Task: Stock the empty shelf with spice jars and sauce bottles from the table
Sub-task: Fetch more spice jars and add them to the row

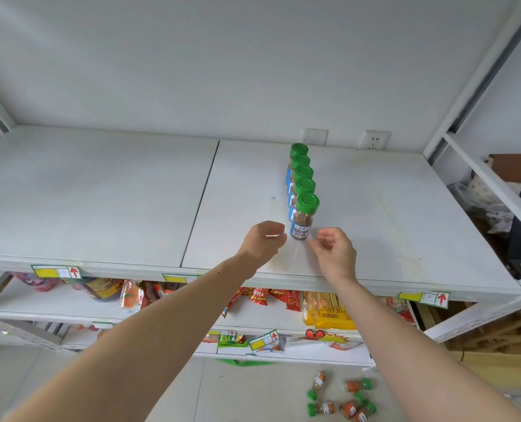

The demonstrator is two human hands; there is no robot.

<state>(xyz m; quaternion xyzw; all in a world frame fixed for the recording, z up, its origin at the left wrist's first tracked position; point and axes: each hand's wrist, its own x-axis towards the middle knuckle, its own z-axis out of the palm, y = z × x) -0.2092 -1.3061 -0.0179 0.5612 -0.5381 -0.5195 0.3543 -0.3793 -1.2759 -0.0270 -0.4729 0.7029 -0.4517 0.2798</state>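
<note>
- While both arms reach over the top shelf [101, 193], I see neither hand gripping anything
- My left hand [264, 242] sits just to the left of the front spice jar [303, 219], fingers loosely curled toward it with a small gap left between fingertips and glass; nothing is held
- My right hand [334, 251] sits just to the right of that same jar and a little nearer to me, fingers relaxed and partly bent, thumb and forefinger pointing at the jar's base; I cannot tell whether a fingertip brushes the label, but nothing is pinched
- Between the two hands the front jar stands upright, green cap on top, brown powder inside, white and blue label facing me
- Beyond the hands, four more green-capped jars [300, 169] run straight back from the front one in a single file toward the wall, each touching or nearly touching the next
- Past the last jar, two wall plates sit on the back wall, one of them a socket [374, 140]
- Under my wrists, the shelf's front edge carries yellow price tags [56, 272] with red arrows
- Below my forearms, the lower shelf holds snack packets [260, 295] and a yellow pack [329, 312]
- Far below my right forearm, several more spice jars [341, 397] with green caps lie on their sides on a pale surface, well apart from both hands
</note>
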